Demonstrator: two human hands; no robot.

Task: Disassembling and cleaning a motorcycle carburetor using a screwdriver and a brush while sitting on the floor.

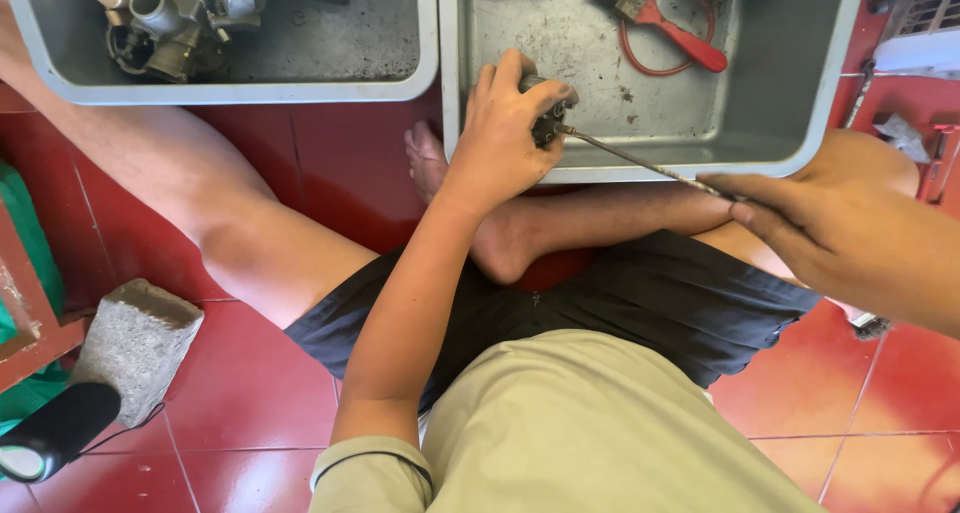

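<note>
The left hand (505,133) has its fingers curled tight around a small dark metal part (549,121), held over the right tray's (640,168) near rim. The right hand (800,218) pinches a thin rod (640,163) whose tip enters the part.

The left hand (505,133) reaches far out from the near body on a bare, nearly straight forearm, its fingers (520,98) curled shut around a small dark part (548,121). The right hand (820,228) comes in from the right, palm down, fingers extended and seemingly pinching the near end of a thin rod (640,163).
</note>
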